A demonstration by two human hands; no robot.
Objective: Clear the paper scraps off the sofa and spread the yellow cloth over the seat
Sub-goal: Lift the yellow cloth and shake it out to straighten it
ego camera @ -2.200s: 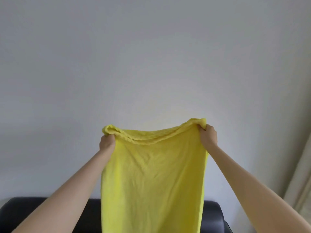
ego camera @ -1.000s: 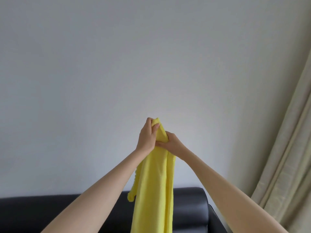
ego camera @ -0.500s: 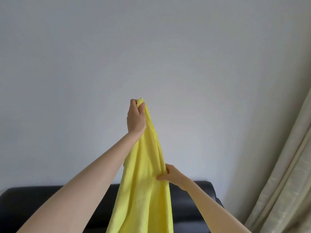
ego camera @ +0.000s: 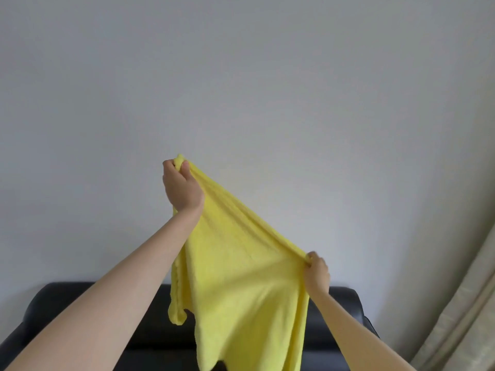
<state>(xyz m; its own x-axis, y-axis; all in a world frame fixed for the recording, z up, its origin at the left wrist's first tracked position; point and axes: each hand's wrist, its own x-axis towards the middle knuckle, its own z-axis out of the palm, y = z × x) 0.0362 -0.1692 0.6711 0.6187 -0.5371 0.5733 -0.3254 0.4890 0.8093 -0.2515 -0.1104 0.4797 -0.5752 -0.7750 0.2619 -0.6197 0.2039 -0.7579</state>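
Observation:
The yellow cloth point(ego camera: 241, 277) hangs in the air in front of me, stretched along a slanted top edge. My left hand point(ego camera: 180, 187) grips one corner, raised high. Lower and to the right, my right hand point(ego camera: 316, 271) pinches the same edge. The cloth's loose lower part drapes down over the black sofa's backrest point(ego camera: 85, 298). The sofa seat and any paper scraps are out of view.
A plain grey-white wall point(ego camera: 241, 89) fills most of the view behind the cloth. A beige curtain point(ego camera: 460, 317) hangs at the right edge, next to the sofa's right end.
My right hand slid down and out to the right along the cloth's edge, pulling it open from a narrow bunch into a wide sheet. My left hand kept its high grip.

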